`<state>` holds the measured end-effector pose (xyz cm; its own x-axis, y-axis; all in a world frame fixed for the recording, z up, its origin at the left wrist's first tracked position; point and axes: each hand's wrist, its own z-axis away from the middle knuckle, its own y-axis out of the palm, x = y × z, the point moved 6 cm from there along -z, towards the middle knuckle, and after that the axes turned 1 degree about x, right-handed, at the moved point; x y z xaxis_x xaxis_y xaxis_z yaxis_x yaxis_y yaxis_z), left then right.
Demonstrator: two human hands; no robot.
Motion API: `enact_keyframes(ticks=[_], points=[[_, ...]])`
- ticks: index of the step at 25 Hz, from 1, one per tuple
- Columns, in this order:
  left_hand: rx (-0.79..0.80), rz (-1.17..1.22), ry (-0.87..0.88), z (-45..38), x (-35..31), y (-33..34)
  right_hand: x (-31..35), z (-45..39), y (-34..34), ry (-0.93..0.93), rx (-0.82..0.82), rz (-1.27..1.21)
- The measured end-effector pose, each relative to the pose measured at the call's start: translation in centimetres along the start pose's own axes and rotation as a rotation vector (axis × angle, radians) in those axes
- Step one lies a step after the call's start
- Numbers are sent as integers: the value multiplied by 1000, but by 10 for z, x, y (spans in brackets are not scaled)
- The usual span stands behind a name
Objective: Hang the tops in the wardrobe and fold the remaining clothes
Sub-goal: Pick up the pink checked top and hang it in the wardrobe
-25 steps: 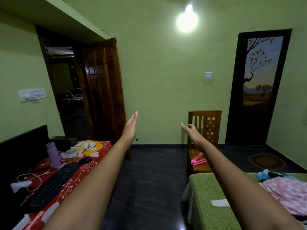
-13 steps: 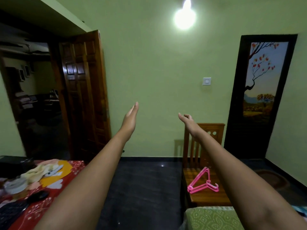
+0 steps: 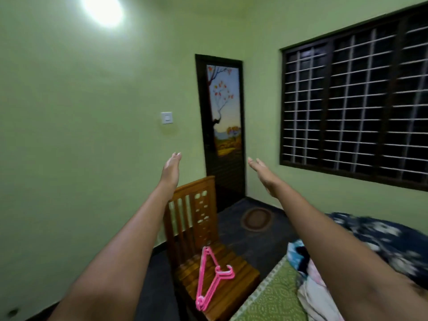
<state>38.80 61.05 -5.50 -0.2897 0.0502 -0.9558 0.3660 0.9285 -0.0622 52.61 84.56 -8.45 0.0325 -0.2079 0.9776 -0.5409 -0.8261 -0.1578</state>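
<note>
**Hands out front, hangers sitting way below them**

Both arms were stretched straight out at chest height with nothing in either hand. The left hand was flat, fingers straight and together, edge-on to the camera. The right hand was flat too, fingers straight and pointing toward the far door.

The thing that mattered for hanging tops was the stack of pink hangers. It lay on the seat of the wooden chair, well below both hands and roughly between the two forearms, a bit closer to the left arm's side. The long side of the stack ran up and away along the seat, hooks sticking out to the right. My guess was either hand would have to drop a good way down, and the left looked like the shorter trip.

Over on the right, the clothes were piled on the bed, right under the right forearm, so that hand seemed better placed for grabbing a top.
</note>
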Motion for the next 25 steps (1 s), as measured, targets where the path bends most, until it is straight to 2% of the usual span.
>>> enact_keyframes(ticks=[3,6,11,14,17,22,25], points=[[231,92,-1,-44,2,68,-12,7,-65,58,-239,30],[434,121,-7,-53,14,139,-29,40,-120,138,-445,52],[657,163,-13,-38,25,239,-44,104,-193,231,-701,137],[803,186,-2,-23,25,286,-48,133,-220,263,-795,190],[878,172,-13,-16,39,325,-68,142,-243,316,-864,184],[894,55,-66,-24,100,379,-141,126,-271,494,-847,170],[890,-17,-158,-43,144,417,-188,105,-305,502,-975,161]])
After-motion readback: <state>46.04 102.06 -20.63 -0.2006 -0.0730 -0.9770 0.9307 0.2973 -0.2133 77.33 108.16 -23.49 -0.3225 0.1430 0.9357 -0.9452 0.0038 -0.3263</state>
